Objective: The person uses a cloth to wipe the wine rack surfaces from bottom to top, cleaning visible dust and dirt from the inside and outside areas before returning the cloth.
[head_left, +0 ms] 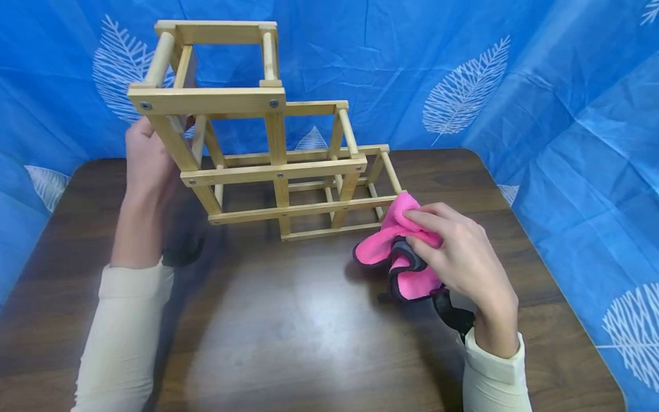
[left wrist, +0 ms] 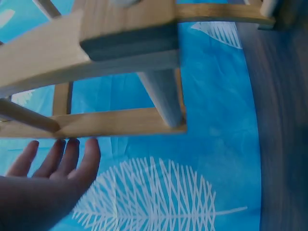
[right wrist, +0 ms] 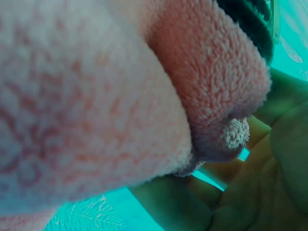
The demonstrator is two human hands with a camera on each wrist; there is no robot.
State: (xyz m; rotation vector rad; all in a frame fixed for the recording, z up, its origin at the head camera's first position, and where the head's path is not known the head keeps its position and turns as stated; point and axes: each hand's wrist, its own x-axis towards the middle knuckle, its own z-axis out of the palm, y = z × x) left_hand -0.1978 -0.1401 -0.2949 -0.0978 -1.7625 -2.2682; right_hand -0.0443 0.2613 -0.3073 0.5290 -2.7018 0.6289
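Observation:
A stepped wooden rack (head_left: 278, 143) of light slats and round dowels stands on the table, its tall end at the left. Behind that tall end is my left hand (head_left: 149, 157), partly hidden by a post. In the left wrist view, the fingers (left wrist: 86, 161) extend toward a rail (left wrist: 115, 124), their tips at its edge; whether they press on it is unclear. My right hand (head_left: 460, 252) pinches a pink cloth (head_left: 376, 246) with black edging and a grey side. The cloth touches the rack's low right end. Pink pile (right wrist: 211, 62) fills much of the right wrist view.
The dark brown wooden table (head_left: 257, 343) has rounded far corners. Blue sheeting with white leaf prints (head_left: 468, 91) hangs behind it and along the sides. A black wrist strap (head_left: 453, 312) sits at the right wrist.

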